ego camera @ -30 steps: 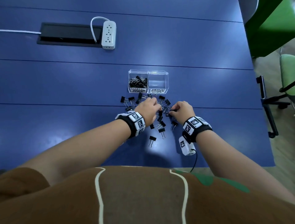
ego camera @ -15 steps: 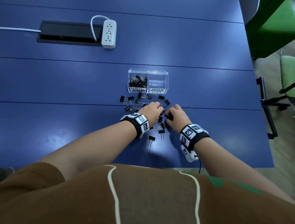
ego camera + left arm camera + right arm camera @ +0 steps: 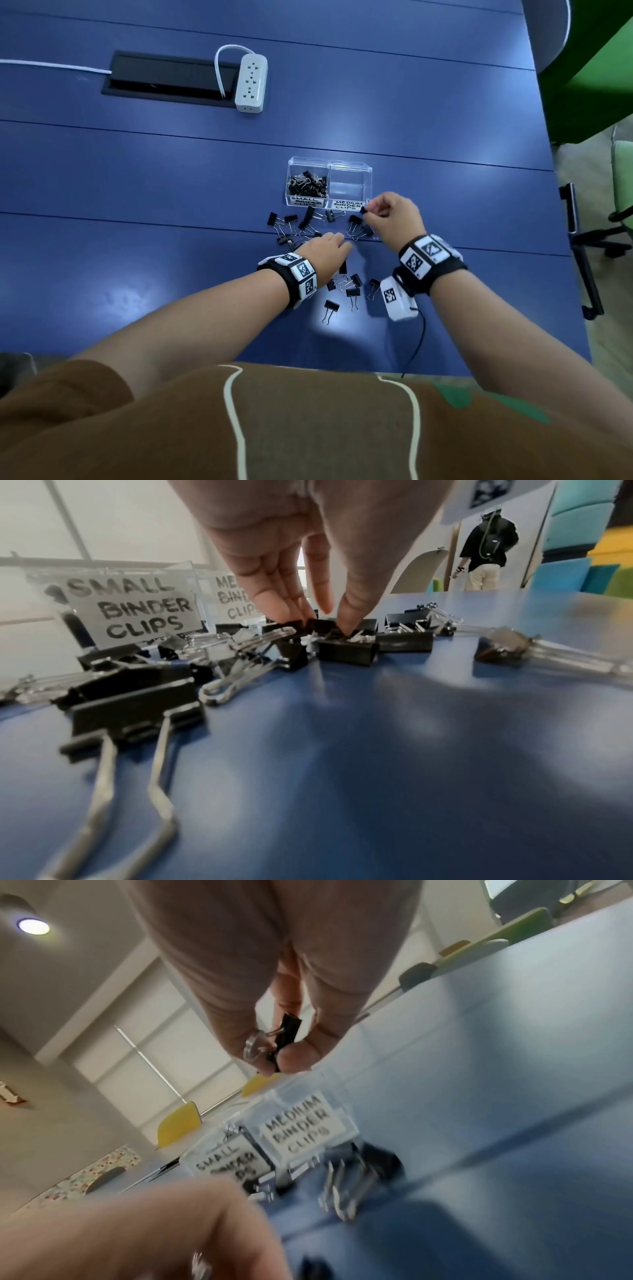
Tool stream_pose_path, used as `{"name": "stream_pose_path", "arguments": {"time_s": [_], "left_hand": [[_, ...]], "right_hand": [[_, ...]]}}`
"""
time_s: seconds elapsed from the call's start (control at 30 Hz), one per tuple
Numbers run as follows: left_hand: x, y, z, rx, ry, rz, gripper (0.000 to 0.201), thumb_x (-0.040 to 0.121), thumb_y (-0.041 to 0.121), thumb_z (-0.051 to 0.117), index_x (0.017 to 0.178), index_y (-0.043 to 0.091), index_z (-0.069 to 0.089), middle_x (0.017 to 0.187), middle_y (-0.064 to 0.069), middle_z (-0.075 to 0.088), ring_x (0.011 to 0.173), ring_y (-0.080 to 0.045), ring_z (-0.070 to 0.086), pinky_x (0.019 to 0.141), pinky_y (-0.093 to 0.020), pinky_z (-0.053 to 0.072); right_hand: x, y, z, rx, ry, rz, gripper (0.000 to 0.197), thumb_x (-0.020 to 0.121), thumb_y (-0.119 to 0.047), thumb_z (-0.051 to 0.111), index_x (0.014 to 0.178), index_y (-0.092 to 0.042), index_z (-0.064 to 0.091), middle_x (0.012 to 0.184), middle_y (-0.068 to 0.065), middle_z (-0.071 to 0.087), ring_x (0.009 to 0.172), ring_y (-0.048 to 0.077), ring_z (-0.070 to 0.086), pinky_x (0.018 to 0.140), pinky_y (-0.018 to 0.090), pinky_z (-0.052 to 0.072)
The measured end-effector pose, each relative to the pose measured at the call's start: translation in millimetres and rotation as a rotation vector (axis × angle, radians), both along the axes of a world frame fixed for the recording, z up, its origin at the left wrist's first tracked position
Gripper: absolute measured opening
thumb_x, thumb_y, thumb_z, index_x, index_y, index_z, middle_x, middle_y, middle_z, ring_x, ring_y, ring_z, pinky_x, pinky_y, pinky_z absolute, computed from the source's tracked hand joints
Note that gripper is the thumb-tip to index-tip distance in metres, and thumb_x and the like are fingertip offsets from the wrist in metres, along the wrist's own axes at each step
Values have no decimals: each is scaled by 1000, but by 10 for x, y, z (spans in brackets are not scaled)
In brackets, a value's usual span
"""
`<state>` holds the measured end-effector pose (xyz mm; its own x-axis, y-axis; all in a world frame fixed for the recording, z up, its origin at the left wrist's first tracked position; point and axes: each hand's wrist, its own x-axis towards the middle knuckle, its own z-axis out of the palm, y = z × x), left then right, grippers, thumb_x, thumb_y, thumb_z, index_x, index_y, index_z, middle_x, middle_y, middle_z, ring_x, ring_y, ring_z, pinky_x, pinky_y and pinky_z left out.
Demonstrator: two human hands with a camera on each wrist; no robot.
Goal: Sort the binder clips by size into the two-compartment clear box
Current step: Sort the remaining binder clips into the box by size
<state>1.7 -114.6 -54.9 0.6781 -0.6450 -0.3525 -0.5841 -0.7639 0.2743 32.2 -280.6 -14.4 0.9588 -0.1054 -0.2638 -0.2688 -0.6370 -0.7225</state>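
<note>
The clear two-compartment box (image 3: 368,170) stands mid-table. Its left compartment, labelled small binder clips (image 3: 306,185), holds several black clips. The right one, labelled medium (image 3: 349,205), looks empty. Loose black binder clips (image 3: 291,219) lie scattered in front of the box. My right hand (image 3: 368,209) is lifted just before the medium label and pinches a black clip (image 3: 286,1039) between thumb and fingers. My left hand (image 3: 337,245) reaches down into the pile. In the left wrist view its thumb and fingertips (image 3: 291,610) close round a small black clip (image 3: 322,624).
A white power strip (image 3: 251,84) and a black cable recess (image 3: 164,80) sit at the far left of the blue table (image 3: 137,171). A black chair arm (image 3: 582,253) stands past the table's right edge. A person (image 3: 486,553) walks in the background.
My right hand has lifted out of the pile with a clip and moved forward to the box's medium side. The left hand stays low among the clips.
</note>
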Motion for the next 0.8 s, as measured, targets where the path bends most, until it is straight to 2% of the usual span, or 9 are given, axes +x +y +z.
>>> {"name": "stream_pose_path", "arguments": {"time_s": [0.13,0.2,0.27,0.37,0.43,0.53,0.6,0.7,0.8], "left_hand": [[-13,19,38,-80,74,79,34,87,13,54,120,7,46,117,-12,48,105,-30,49,85,-41,49],[8,15,86,-162,97,147,35,86,12,53,120,8,48,116,-12,51,103,-30,52,86,-41,49],[63,5,158,-262,104,220,36,86,11,52,121,9,50,115,-11,53,101,-27,54,87,-36,48],[232,-4,304,-421,48,327,35,86,11,50,121,10,54,113,-9,58,102,-24,55,92,-36,49],[401,-13,394,-492,-7,378,32,87,10,49,119,9,56,114,-9,62,106,-24,55,97,-36,46],[668,-32,476,-524,-61,421,28,89,12,49,115,11,59,111,-7,63,104,-24,54,95,-35,46],[807,-62,488,-536,-49,424,25,89,10,50,113,8,60,109,-10,62,102,-25,55,94,-37,46],[930,-116,458,-524,-6,430,24,89,6,50,112,6,59,113,-14,57,100,-28,59,94,-39,48],[945,-149,404,-459,26,406,26,88,4,51,113,6,59,118,-13,55,106,-28,57,98,-38,46]], "right_hand": [[451,116,130,-48,15,77,5,78,-12,64,80,-16,65,77,3,64,63,16,56,64,29,53],[568,168,141,-88,14,118,5,80,-12,63,82,-16,66,79,4,64,67,18,57,62,25,49],[623,179,127,-106,-3,136,8,83,-16,63,90,-15,67,85,3,64,72,17,57,63,19,47],[599,107,82,-128,-62,99,14,84,-18,61,96,-16,67,95,5,67,78,15,56,79,27,48],[499,27,37,-156,-77,45,14,84,-13,56,93,-12,67,95,8,68,79,15,54,81,26,46],[255,-59,-95,-237,1,66,19,84,-7,51,92,-10,69,98,9,69,80,16,55,80,22,42],[84,-69,-218,-299,72,176,23,84,-4,51,96,-10,70,106,9,65,84,20,57,85,26,44],[-90,-71,-366,-267,75,281,30,82,2,52,106,-9,67,119,6,57,93,24,57,91,32,47],[-151,-91,-426,-300,66,326,31,81,2,55,109,-8,65,117,8,57,110,29,52,94,37,46]]}}
